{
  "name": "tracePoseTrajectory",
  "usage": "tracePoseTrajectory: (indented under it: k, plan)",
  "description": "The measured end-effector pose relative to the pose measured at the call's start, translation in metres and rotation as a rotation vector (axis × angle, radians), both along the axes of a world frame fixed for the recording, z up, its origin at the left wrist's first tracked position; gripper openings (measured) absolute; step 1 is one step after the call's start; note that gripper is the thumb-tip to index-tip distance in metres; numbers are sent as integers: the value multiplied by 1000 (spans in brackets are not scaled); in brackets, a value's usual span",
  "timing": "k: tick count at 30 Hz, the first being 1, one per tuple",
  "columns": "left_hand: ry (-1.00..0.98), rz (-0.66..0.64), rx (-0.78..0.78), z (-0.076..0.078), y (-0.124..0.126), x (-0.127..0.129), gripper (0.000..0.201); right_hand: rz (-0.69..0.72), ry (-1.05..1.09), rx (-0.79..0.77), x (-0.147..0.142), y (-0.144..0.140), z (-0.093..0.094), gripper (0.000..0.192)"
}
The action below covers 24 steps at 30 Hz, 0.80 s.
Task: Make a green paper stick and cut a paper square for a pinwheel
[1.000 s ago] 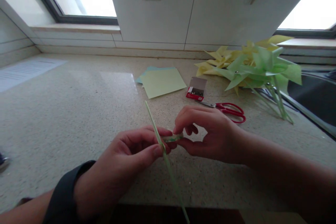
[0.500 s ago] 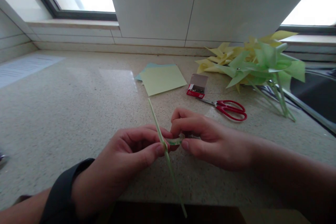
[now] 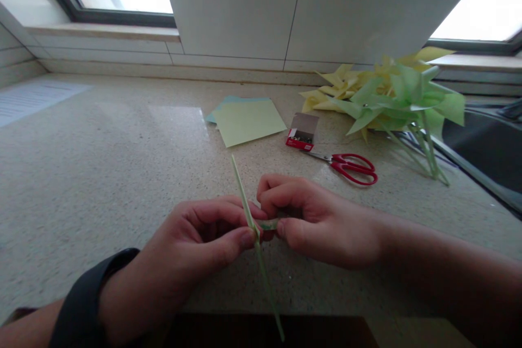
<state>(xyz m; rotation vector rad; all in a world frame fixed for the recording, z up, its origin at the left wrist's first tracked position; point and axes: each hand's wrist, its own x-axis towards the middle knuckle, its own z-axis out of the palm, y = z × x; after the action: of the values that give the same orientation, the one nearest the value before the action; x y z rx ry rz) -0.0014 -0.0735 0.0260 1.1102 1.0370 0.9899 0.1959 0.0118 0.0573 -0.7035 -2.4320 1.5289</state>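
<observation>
A thin pale green stick [image 3: 243,193] slants between my hands, its upper end over the counter and its lower end reaching past the front edge. My left hand [image 3: 212,236] is closed, thumb and fingers pinching the stick near its middle. From that pinch a short, curved, translucent strip with green on it, like tape, [image 3: 268,224] runs to the right. Its other end is gripped by my right hand [image 3: 314,217], thumb against bent fingers. The fingers hide part of the strip, so whether it sticks to the stick cannot be made out.
Yellow and blue paper sheets [image 3: 249,122] lie ahead. Beside them are an opened red box of small metal pieces [image 3: 300,138] and red-handled scissors [image 3: 353,168]. Yellow and green paper pinwheels [image 3: 411,92] rest by the sink [image 3: 485,141]. A printed sheet [image 3: 38,97] lies far left.
The view has shifted slightly. My right hand has come a little closer to my left, and the span of strip showing between them is shorter. Both grips stay closed.
</observation>
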Motion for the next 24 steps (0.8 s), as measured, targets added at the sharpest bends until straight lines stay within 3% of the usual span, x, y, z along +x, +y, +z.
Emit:
tracePoseTrajectory:
  k: [11, 24]
  plan:
    - [-59, -26, 11, -3, 1, -1, 9, 41, 12, -84, 1, 2, 0, 9]
    - [-36, -58, 37, -4, 2, -2, 13, 47, 41, -49, -1, 2, -2, 10]
